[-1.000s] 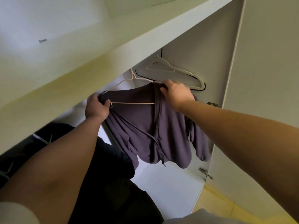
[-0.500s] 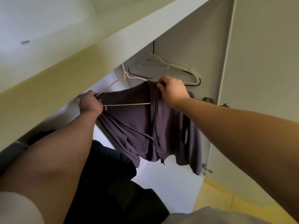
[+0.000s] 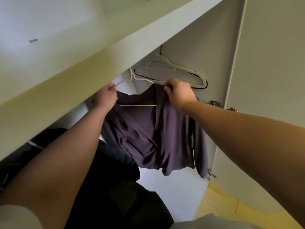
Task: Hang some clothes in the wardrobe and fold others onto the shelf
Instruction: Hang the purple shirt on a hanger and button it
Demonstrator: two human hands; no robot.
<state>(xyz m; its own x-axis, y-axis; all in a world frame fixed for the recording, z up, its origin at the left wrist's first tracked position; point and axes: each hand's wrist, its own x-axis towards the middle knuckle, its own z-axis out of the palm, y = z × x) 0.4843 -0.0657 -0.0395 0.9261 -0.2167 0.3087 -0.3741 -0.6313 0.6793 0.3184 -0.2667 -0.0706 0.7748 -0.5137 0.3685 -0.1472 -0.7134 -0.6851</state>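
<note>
**Hands high under the shelf, hanging nearly done**

Gripping with both. Pinching the bare arm of the pink hanger in the curled fingers of the left hand. Holding the neckline of the purple top, bunched over the hanger's other shoulder, in the closed fingers of the right hand.

Changed within the last second: left grip moved off the cloth-covered end of the hanger onto naked wire, higher and tucked against the shelf edge. Whole hanger lifted with it, hook now up by the shelf's underside. Probably means dressing the hanger is over and hooking on is the step in hand. No view of the rail behind the shelf, so cannot tell whether hooked yet.

Nearest, under the left forearm: dark clothes. Next, below and between both hands: the purple top, draped from under the right hand, hem and one sleeve well beneath the wrists. Just beyond the right hand, close to its knuckles: empty hangers against the wardrobe wall.
</note>
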